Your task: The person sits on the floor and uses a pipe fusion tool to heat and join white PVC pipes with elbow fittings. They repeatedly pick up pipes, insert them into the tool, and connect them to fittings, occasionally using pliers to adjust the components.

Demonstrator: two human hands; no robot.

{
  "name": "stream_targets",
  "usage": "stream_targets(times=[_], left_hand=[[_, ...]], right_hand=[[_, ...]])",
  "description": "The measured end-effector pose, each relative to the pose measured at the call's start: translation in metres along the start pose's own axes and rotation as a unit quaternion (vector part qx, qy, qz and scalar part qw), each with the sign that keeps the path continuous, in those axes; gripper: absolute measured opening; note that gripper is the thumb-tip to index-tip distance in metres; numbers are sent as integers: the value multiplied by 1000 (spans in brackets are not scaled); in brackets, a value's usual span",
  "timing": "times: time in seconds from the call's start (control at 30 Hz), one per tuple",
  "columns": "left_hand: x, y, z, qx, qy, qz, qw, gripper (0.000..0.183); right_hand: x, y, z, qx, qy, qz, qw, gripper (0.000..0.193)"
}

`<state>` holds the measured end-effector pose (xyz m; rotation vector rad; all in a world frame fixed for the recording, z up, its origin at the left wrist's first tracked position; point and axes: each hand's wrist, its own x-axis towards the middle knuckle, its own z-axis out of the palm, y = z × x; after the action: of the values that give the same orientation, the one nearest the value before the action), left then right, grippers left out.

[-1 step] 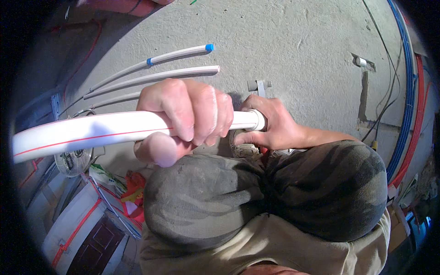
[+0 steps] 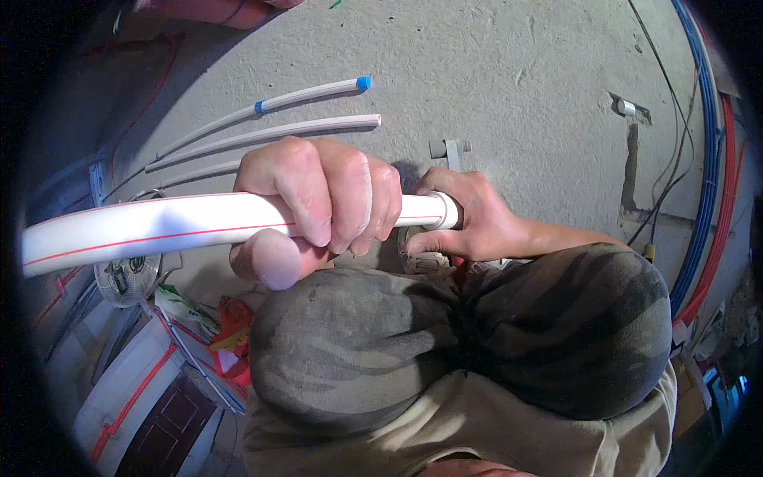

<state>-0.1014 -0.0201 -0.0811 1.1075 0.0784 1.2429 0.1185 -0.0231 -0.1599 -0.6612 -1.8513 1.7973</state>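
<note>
A thick white plastic pipe (image 2: 151, 228) with a thin red stripe lies across in front of me, reaching to the far left. My left hand (image 2: 322, 199) is closed around it, fingers over the top and thumb underneath. At the pipe's right end sits a white collar-like pipe fitting (image 2: 445, 211). My right hand (image 2: 485, 215) grips this fitting, its thumb below and its fingers partly hidden behind. The pipe passes above my bent knees (image 2: 342, 342). Just beyond my right hand a grey metal strip (image 2: 453, 151) shows; most of it is hidden.
On the concrete floor (image 2: 493, 87) at the far left lie several thinner white pipes (image 2: 278, 133), one with blue ends (image 2: 363, 83). A fan (image 2: 127, 280) and red and green bags (image 2: 226, 338) are at left. Blue (image 2: 703, 159) and red conduits (image 2: 725, 191) run along the right.
The pipe, its fitting and my left hand have shifted very slightly to the left. Both grips are the same.
</note>
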Motion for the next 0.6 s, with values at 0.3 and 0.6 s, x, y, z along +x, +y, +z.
stream_targets(times=[0.3,0.6], left_hand=[[1,-3,18,89,181,-9,979,43],[-6,-34,14,-8,187,-4,982,26]], right_hand=[[3,-12,1,-3,25,94,995,35],[-13,6,8,-47,99,94,989,23]])
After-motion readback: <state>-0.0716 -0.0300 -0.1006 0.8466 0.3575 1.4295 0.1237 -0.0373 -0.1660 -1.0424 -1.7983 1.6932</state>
